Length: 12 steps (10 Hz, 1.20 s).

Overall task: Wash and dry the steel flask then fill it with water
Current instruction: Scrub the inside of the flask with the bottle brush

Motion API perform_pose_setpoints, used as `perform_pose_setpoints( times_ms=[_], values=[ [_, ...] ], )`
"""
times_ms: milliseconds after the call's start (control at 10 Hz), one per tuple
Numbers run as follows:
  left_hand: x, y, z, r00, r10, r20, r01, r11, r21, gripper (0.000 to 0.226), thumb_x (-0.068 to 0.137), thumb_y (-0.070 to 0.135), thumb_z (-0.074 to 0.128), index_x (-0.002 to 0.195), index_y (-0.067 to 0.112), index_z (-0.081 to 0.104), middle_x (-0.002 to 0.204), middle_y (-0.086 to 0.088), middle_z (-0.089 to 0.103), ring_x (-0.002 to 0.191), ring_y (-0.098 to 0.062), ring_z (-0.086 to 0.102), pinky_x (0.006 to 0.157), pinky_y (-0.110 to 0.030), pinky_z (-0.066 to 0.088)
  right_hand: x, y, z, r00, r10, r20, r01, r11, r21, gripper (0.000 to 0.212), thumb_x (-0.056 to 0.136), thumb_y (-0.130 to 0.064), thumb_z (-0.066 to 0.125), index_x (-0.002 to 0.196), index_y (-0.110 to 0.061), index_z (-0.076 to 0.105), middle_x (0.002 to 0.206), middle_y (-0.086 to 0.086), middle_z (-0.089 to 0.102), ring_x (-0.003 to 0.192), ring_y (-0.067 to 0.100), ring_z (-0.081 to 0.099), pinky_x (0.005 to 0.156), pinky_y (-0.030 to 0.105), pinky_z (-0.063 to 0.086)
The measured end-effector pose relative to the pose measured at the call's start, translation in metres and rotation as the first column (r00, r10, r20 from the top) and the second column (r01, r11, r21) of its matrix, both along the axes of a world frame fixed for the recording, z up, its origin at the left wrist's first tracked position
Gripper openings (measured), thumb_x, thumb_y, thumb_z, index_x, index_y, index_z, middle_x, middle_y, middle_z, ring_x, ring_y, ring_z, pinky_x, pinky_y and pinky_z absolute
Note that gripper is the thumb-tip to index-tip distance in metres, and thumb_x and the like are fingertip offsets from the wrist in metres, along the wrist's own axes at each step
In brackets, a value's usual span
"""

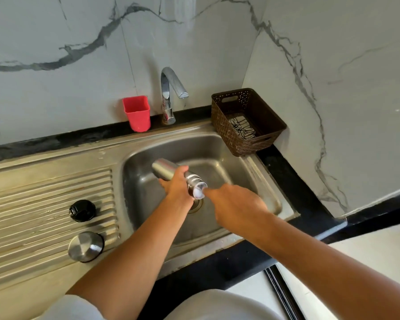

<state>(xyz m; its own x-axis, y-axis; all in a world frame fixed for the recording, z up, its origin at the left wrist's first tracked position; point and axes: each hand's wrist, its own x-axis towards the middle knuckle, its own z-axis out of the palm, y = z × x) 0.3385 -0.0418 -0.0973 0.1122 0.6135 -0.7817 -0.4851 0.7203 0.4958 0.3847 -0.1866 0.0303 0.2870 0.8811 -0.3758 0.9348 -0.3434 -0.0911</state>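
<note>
My left hand (178, 187) grips the steel flask (164, 168) around its upper body and holds it tilted over the sink basin (148, 188), base to the far left and mouth to the near right. A white wad (199, 192), cloth or tissue, fills the flask's mouth. My right hand (238, 204) reaches in from the right, fingertips at the wad and the other fingers curled under. No water runs from the tap (171, 88).
A black inner cap (82, 210) and a steel lid (86, 246) lie on the ribbed drainboard (32, 204) at the left. A red cup (136, 113) stands beside the tap. At the back right, a brown basket (249, 105) holds a patterned cloth (241, 129).
</note>
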Motion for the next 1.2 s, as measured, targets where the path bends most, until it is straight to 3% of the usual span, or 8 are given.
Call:
perform_pose_setpoints(
  times_ms=[400, 500, 600, 700, 800, 900, 1100, 1200],
  values=[
    [-0.033, 0.005, 0.010, 0.988, -0.084, 0.131, 0.105, 0.982, -0.159, 0.092, 0.055, 0.011, 0.086, 0.141, 0.022, 0.055, 0.119, -0.010, 0.073, 0.088, -0.034, 0.075, 0.069, -0.054, 0.062, 0.011, -0.016, 0.000, 0.763, 0.214, 0.610, -0.274, 0.962, 0.005, 0.059, 0.100, -0.019, 0.057, 0.155, -0.024, 0.037, 0.120, 0.006, 0.063, 0.095, 0.027, 0.068, 0.071, 0.039, 0.051],
    [-0.034, 0.006, 0.007, 0.989, -0.132, 0.062, 0.138, 0.985, -0.106, 0.100, 0.045, 0.015, 0.085, 0.140, 0.020, 0.053, 0.122, -0.011, 0.070, 0.089, -0.034, 0.073, 0.073, -0.054, 0.062, -0.015, -0.020, -0.028, 0.989, -0.105, 0.102, 0.093, 0.989, 0.115, 0.043, 0.106, -0.020, 0.046, 0.148, -0.029, 0.047, 0.103, 0.003, 0.066, 0.075, 0.020, 0.067, 0.056, 0.029, 0.044],
    [-0.035, 0.005, -0.001, 0.992, -0.119, -0.034, 0.117, 0.991, -0.066, 0.091, 0.049, 0.026, 0.088, 0.133, 0.020, 0.053, 0.115, -0.011, 0.071, 0.083, -0.030, 0.072, 0.082, -0.049, 0.063, -0.014, -0.015, -0.039, 0.218, -0.662, -0.717, 0.689, 0.625, -0.367, 0.032, 0.108, -0.022, 0.045, 0.126, -0.023, 0.071, 0.067, -0.004, 0.046, 0.048, 0.007, 0.035, 0.037, 0.019, 0.028],
    [-0.031, 0.014, -0.017, 0.989, -0.145, -0.011, 0.144, 0.985, -0.096, 0.125, 0.021, 0.048, 0.099, 0.136, 0.023, 0.056, 0.119, -0.007, 0.073, 0.079, -0.029, 0.077, 0.077, -0.049, 0.063, -0.003, -0.017, -0.027, 0.031, -0.641, -0.767, 0.611, 0.619, -0.493, 0.027, 0.107, -0.027, 0.054, 0.123, -0.017, 0.073, 0.065, -0.003, 0.038, 0.050, 0.007, 0.026, 0.038, 0.018, 0.022],
    [-0.030, 0.017, -0.019, 0.983, -0.181, 0.017, 0.182, 0.980, -0.081, 0.122, 0.025, 0.042, 0.100, 0.137, 0.022, 0.055, 0.120, -0.010, 0.073, 0.080, -0.032, 0.077, 0.075, -0.053, 0.063, 0.013, -0.018, -0.023, 0.914, -0.253, -0.317, 0.267, 0.964, -0.001, 0.025, 0.108, -0.033, 0.052, 0.125, -0.022, 0.067, 0.076, -0.001, 0.061, 0.058, 0.016, 0.055, 0.050, 0.027, 0.042],
    [-0.031, 0.018, -0.013, 0.981, -0.184, 0.062, 0.189, 0.978, -0.088, 0.114, 0.038, 0.027, 0.094, 0.145, 0.019, 0.054, 0.120, -0.008, 0.074, 0.075, -0.031, 0.075, 0.068, -0.047, 0.062, 0.015, -0.012, -0.021, 0.839, 0.030, 0.543, -0.123, 0.983, 0.136, 0.023, 0.094, -0.026, 0.070, 0.117, -0.025, 0.067, 0.090, 0.001, 0.067, 0.075, 0.025, 0.067, 0.060, 0.035, 0.052],
    [-0.034, 0.023, -0.001, 0.991, -0.137, -0.001, 0.136, 0.988, -0.079, 0.101, 0.048, 0.030, 0.092, 0.139, 0.020, 0.050, 0.117, -0.011, 0.071, 0.078, -0.030, 0.076, 0.070, -0.047, 0.064, -0.028, -0.013, -0.043, 0.907, -0.353, -0.229, 0.379, 0.922, 0.079, 0.032, 0.109, -0.027, 0.045, 0.137, -0.027, 0.062, 0.087, -0.001, 0.065, 0.063, 0.014, 0.060, 0.053, 0.028, 0.045],
    [-0.035, 0.019, -0.001, 0.992, -0.122, -0.003, 0.122, 0.991, -0.054, 0.089, 0.061, 0.028, 0.092, 0.138, 0.021, 0.047, 0.115, -0.013, 0.069, 0.086, -0.030, 0.075, 0.079, -0.047, 0.064, -0.020, -0.004, -0.041, -0.051, -0.670, -0.741, 0.688, 0.515, -0.512, 0.028, 0.108, -0.024, 0.051, 0.120, -0.016, 0.076, 0.062, -0.004, 0.038, 0.044, 0.006, 0.028, 0.035, 0.018, 0.025]
  ],
)
